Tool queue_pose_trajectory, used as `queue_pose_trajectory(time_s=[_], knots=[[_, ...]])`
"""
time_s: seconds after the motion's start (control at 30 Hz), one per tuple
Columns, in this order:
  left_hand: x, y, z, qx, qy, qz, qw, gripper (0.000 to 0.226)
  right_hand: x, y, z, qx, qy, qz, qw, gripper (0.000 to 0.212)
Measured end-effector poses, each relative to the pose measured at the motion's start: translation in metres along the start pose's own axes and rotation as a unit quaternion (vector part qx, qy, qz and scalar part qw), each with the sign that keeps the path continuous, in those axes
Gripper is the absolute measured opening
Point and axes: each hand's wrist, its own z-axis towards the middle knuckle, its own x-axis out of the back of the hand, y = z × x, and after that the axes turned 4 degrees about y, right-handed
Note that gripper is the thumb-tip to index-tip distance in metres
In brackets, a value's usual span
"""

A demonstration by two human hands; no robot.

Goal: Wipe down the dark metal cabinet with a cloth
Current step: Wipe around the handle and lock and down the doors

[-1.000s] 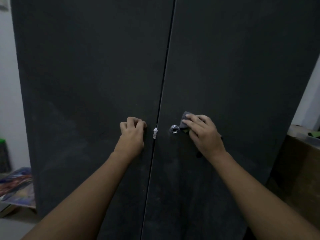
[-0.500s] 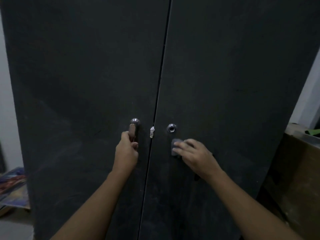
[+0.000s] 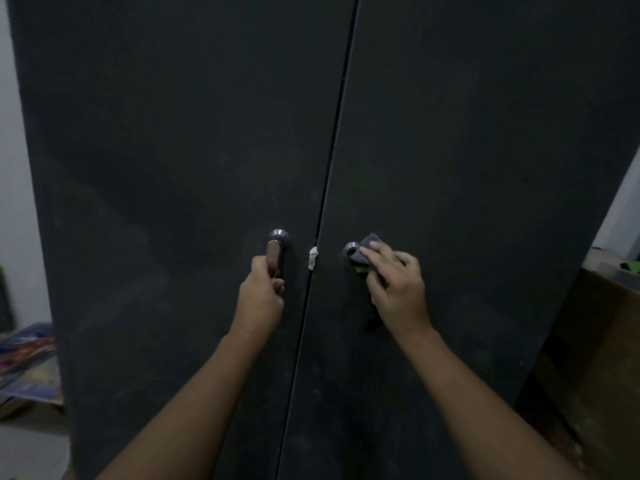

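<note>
The dark metal cabinet (image 3: pixel 467 150) fills the view with two closed doors and a seam down the middle. My left hand (image 3: pixel 261 296) grips the lower end of the silver handle (image 3: pixel 276 247) on the left door. My right hand (image 3: pixel 398 289) presses a grey cloth (image 3: pixel 369 251) with a green patch against the right door, its corner covering the round silver lock (image 3: pixel 350 251). A small white scrap (image 3: pixel 312 262) sits in the seam between the doors.
A brown cardboard box (image 3: pixel 595 358) stands close at the cabinet's right, with green items on top. Colourful printed sheets (image 3: pixel 27 362) lie on the floor at the left. White wall shows on both sides.
My right hand moved the cloth from below the lock up onto the lock. My left hand stayed on the handle's lower end.
</note>
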Motion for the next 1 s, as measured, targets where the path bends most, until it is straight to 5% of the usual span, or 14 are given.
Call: queue_pose_trajectory(time_s=[0.2,0.43,0.87,1.0], knots=[[0.002,-0.001,0.001,-0.006,-0.017,0.023,1.0,0.033,-0.002,0.007,-0.053,0.064,-0.168,-0.011,0.984,0.034],[0.005,0.0,0.002,-0.008,-0.026,0.028,0.999,0.033,0.005,-0.029,0.025,0.129,-0.018,-0.021,0.991,0.033],[0.008,-0.002,0.001,-0.009,-0.023,-0.018,1.0,0.019,-0.022,-0.033,-0.008,0.265,-0.178,-0.102,0.942,0.033],[0.006,-0.002,0.001,-0.004,-0.017,-0.017,1.0,0.021,-0.015,-0.038,0.013,0.237,-0.138,-0.042,0.961,0.031]])
